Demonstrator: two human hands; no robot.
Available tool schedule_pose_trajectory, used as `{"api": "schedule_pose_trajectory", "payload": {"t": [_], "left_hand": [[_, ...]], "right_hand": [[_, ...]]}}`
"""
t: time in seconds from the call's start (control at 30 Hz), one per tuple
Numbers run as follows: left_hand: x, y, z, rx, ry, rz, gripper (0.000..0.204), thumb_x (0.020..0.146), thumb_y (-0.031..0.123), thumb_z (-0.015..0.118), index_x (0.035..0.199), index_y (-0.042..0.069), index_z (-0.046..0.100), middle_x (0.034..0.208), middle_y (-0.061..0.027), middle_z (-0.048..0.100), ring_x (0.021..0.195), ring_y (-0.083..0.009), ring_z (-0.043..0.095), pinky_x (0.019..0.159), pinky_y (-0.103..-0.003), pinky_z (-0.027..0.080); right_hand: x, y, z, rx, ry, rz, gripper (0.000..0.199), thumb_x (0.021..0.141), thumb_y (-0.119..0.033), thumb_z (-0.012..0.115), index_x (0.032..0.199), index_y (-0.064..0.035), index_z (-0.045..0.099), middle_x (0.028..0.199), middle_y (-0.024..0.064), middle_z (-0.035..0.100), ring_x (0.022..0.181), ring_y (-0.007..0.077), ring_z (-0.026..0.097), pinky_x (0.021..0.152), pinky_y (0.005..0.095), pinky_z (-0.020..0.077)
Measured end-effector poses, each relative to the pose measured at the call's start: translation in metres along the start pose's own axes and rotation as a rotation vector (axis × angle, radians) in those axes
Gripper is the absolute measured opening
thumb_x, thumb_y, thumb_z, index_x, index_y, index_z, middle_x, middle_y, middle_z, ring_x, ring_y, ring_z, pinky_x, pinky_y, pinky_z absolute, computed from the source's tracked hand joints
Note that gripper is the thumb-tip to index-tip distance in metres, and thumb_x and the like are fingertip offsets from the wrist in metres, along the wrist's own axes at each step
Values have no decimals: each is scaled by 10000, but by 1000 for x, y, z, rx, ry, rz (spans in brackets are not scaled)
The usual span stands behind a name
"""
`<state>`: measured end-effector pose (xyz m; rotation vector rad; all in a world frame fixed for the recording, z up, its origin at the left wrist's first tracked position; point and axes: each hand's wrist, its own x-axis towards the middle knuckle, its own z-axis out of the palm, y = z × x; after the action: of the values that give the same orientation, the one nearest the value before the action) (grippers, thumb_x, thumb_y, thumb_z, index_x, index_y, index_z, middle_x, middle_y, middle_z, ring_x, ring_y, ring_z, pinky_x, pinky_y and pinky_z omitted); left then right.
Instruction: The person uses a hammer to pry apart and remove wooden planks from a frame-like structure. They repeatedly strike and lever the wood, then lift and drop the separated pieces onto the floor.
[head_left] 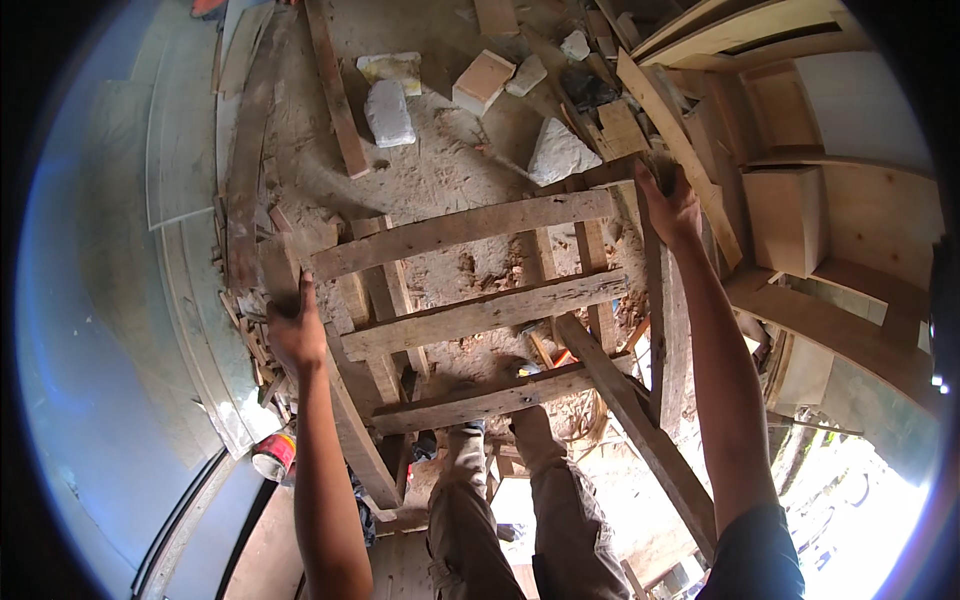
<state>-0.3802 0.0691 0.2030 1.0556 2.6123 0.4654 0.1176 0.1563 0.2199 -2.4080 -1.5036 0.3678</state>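
Note:
A rough, weathered timber frame (480, 317) with several cross slats stands or hangs before my legs; whether it touches the ground I cannot tell. My left hand (297, 335) is closed around its far left corner, thumb pointing up along the wood. At the far right corner, my right hand (670, 205) grips the frame from above, with some fingers hidden. Both arms are stretched out along the frame's sides. A diagonal beam (640, 430) runs from the lower slats toward my right arm.
Pale broken blocks (389, 113) and a brown-faced block (483, 82) lie on the dusty floor beyond. Wooden boxes and panels (786, 220) crowd the right. Large grey sheets (120, 300) line the left, near a red can (273, 457). A long plank (335, 90) lies ahead.

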Motion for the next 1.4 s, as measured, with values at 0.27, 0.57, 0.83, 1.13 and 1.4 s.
{"api": "schedule_pose_trajectory", "payload": {"t": [0.27, 0.57, 0.83, 1.13, 1.4], "left_hand": [[0, 3, -1, -61, -14, 11, 741, 819, 575, 717, 1176, -64, 604, 1042, -218, 714, 947, -364, 703, 838, -433, 541], [1, -1, 1, -9, 3, -42, 714, 807, 610, 703, 1142, -15, 621, 1020, -213, 716, 927, -365, 707, 804, -455, 548], [3, -3, 2, 26, -34, -41, 758, 814, 638, 675, 1165, -30, 609, 1046, -221, 709, 939, -378, 701, 810, -453, 549], [9, -17, 13, 1, 45, 82, 803, 811, 676, 653, 1110, -69, 634, 971, -242, 714, 859, -403, 703, 737, -468, 554], [8, -14, 11, 96, 27, 25, 779, 788, 696, 664, 1009, -51, 660, 917, -221, 723, 827, -386, 710, 722, -468, 556]], "right_hand": [[5, -4, -3, 103, -78, 0, 681, 839, -605, 643, 1223, -46, 586, 1150, 220, 666, 1111, 375, 628, 941, 437, 486], [-8, -12, 1, 38, 8, 57, 762, 817, -652, 636, 1314, -79, 555, 1195, 222, 655, 1146, 387, 613, 954, 441, 490], [-5, -5, 6, 9, 28, 63, 788, 813, -682, 618, 1323, -87, 535, 1220, 223, 639, 1161, 390, 601, 953, 447, 487], [6, -1, -3, 159, -32, -88, 677, 846, -571, 673, 1241, -30, 572, 1147, 214, 645, 1084, 371, 616, 945, 437, 467], [5, 1, 1, 214, -28, -104, 616, 832, -567, 688, 1204, -81, 619, 1112, 154, 688, 1074, 310, 652, 921, 389, 494]]}}
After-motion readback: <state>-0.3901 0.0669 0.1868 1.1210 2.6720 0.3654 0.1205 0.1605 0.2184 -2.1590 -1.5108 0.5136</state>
